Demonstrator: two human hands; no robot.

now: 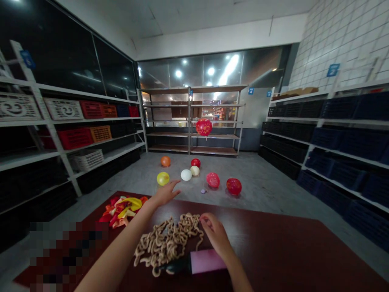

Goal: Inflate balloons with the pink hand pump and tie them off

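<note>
My left hand [166, 194] reaches out over the table's far edge with its fingers apart, holding nothing. My right hand [214, 229] is over the table beside a heap of beige rope [168, 239], its fingers curled together. What they may hold is hidden. Under my right forearm lies a pink and black hand pump [206, 261], its black end against the rope. A pile of uninflated balloons [123, 211] in red, yellow and pink sits left of my left forearm. Beyond the table, a red patterned balloon [203, 127] hangs in the air, apart from both hands.
Several inflated balloons rest on the floor, among them a yellow balloon [163, 178], a white balloon [186, 175] and a dark red balloon [234, 186]. Crate-filled shelves flank both sides, with a bare rack [190, 138] at the back. The brown table [282, 243] extends rightward.
</note>
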